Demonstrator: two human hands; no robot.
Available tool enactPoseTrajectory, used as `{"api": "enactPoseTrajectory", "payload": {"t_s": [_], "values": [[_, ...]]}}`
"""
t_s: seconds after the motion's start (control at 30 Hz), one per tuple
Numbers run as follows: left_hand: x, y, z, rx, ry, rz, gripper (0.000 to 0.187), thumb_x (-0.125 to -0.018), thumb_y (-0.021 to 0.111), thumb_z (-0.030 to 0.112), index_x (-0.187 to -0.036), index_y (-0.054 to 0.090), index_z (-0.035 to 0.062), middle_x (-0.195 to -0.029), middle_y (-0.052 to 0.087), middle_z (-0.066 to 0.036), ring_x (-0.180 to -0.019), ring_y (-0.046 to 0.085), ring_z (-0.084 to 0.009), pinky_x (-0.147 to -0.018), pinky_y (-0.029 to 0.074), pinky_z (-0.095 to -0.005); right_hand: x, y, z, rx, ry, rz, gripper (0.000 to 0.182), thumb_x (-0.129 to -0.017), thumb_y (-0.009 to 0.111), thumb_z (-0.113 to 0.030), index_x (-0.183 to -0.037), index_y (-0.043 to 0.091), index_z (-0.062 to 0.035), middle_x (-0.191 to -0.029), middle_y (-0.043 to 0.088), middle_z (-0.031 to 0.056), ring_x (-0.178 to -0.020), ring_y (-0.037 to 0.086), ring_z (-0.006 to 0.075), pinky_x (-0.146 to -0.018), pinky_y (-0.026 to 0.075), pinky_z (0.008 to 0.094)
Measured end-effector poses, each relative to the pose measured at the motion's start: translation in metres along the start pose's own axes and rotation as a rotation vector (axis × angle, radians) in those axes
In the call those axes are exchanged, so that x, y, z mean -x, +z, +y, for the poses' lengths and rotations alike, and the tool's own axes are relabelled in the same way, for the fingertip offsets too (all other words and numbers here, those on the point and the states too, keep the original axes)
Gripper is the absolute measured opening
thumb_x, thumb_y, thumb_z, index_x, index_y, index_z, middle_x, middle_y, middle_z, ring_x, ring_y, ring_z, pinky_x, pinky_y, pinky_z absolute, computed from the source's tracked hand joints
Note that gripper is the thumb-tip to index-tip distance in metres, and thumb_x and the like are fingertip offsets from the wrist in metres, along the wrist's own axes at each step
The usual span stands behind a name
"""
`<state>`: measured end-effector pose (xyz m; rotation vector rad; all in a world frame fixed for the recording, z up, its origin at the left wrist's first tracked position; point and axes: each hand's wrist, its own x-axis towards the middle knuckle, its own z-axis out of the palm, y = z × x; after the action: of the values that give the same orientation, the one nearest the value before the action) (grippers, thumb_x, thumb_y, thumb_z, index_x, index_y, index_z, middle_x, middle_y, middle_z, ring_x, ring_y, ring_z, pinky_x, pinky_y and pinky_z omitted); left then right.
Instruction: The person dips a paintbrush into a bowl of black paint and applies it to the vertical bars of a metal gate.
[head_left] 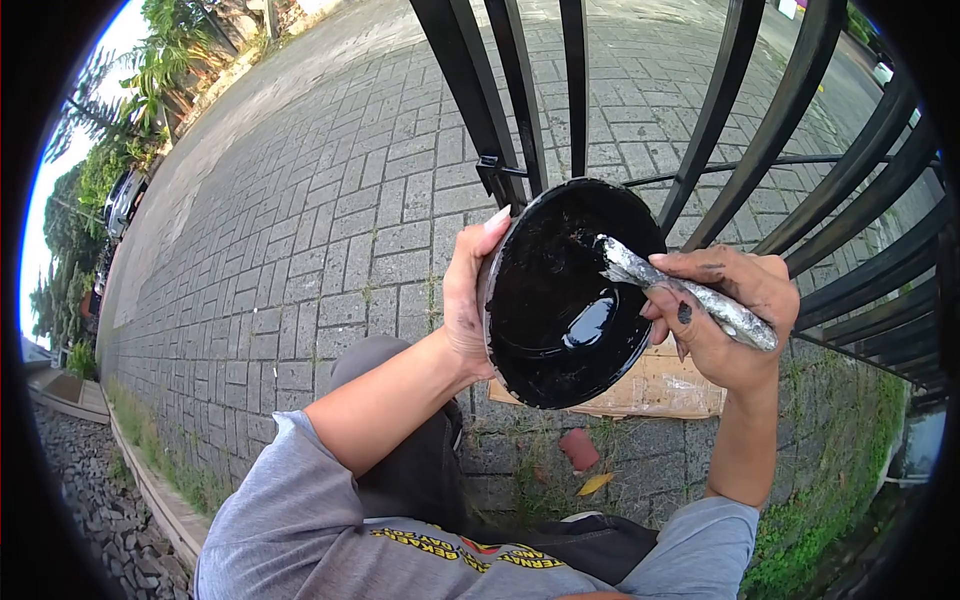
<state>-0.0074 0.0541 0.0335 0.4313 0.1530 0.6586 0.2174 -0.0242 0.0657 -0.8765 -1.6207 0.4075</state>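
Observation:
My left hand (472, 290) grips the left rim of a round bowl (515, 330), its thumb up along the edge. Black paint (560, 270) coats the inside, and a glossy pool of it reflects light near the bottom. In my right hand (735, 310) is a paintbrush (690, 297), its handle smeared with silver-white and black. The brush points left into the bowl, its bristle end over the paint. Dark paint stains mark my right fingers and thumb.
Black metal fence bars (720, 110) rise just beyond the bowl and curve along the right. Flattened cardboard (610, 400) lies on the paving beneath, near a reddish brick piece (578, 450) and a yellow leaf (595, 484). Gravel (110, 510) borders the paving at lower left.

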Motion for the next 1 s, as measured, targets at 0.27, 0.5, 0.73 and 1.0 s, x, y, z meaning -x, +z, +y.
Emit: {"api": "enactPoseTrajectory", "payload": {"t_s": [0.27, 0.5, 0.73, 1.0], "values": [[0.000, -0.002, 0.003, -0.064, -0.019, 0.057, 0.067, -0.095, 0.047, 0.060, -0.134, 0.061, 0.0080, -0.125, 0.068, -0.013, -0.109, 0.068, -0.0257, -0.095, 0.056, -0.0432, 0.005, 0.009, 0.000, 0.043, -0.014, 0.040, 0.028, -0.068, 0.086, 0.006, -0.095, 0.076, 0.0052, -0.076, 0.076, 0.0119, -0.070, 0.077, 0.0174, -0.062, 0.057, 0.0229], [-0.001, 0.001, 0.004, -0.065, -0.082, 0.085, 0.068, -0.097, 0.046, 0.061, -0.134, 0.061, 0.0064, -0.126, 0.068, -0.014, -0.110, 0.068, -0.0267, -0.097, 0.055, -0.0432, -0.004, 0.014, -0.001, 0.103, -0.235, -0.091, 0.026, -0.078, 0.081, -0.005, -0.100, 0.075, 0.0074, -0.066, 0.072, 0.0109, -0.056, 0.071, 0.0154, -0.049, 0.050, 0.0224], [-0.003, 0.004, 0.006, -0.026, -0.046, 0.053, 0.066, -0.097, 0.047, 0.057, -0.133, 0.061, 0.0029, -0.125, 0.068, -0.016, -0.110, 0.068, -0.0290, -0.098, 0.055, -0.0441, -0.006, 0.012, -0.005, 0.078, -0.280, -0.250, 0.028, -0.078, 0.080, -0.009, -0.099, 0.075, 0.0081, -0.067, 0.071, 0.0106, -0.057, 0.071, 0.0170, -0.051, 0.051, 0.0235], [-0.009, 0.004, 0.006, -0.039, -0.049, 0.162, 0.061, -0.097, 0.048, 0.056, -0.132, 0.063, 0.0076, -0.126, 0.068, -0.012, -0.112, 0.067, -0.0267, -0.098, 0.055, -0.0447, 0.007, -0.024, -0.014, 0.042, -0.106, 0.030, 0.041, -0.080, 0.082, -0.025, -0.097, 0.075, 0.0117, -0.069, 0.073, 0.0168, -0.054, 0.070, 0.0160, -0.047, 0.051, 0.0235]]}}
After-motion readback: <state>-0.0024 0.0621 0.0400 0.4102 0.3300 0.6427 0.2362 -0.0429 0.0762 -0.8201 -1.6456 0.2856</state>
